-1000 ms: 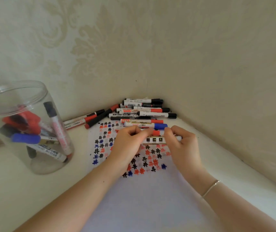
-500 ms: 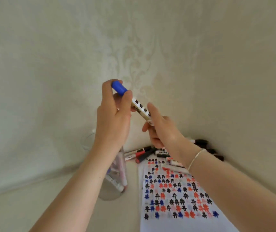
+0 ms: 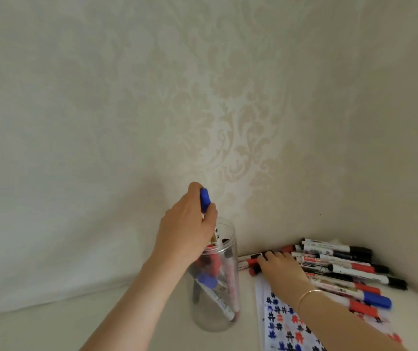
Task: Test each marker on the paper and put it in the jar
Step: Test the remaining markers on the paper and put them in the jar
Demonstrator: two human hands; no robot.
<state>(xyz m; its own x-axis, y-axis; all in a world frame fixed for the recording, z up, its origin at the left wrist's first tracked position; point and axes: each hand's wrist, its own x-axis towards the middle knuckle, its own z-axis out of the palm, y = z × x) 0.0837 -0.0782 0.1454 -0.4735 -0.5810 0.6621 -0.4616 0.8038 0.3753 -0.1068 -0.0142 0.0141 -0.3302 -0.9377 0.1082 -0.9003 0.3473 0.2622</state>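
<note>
Damask wallpaper in pale cream rises behind the white table, meeting in a corner at the right. My left hand has its grip clamped on a blue-capped marker, cap end up, its lower end dipping into the mouth of the clear jar. Several markers with red, blue and black caps already lean inside that jar. My right hand reaches across the top of the paper, which is covered in black, red and blue hash marks, and its fingertips land on a red-capped marker at the near edge of the marker pile; whether they are closed round it I cannot tell, since the view blurs there. A thin bracelet circles that wrist.
</note>
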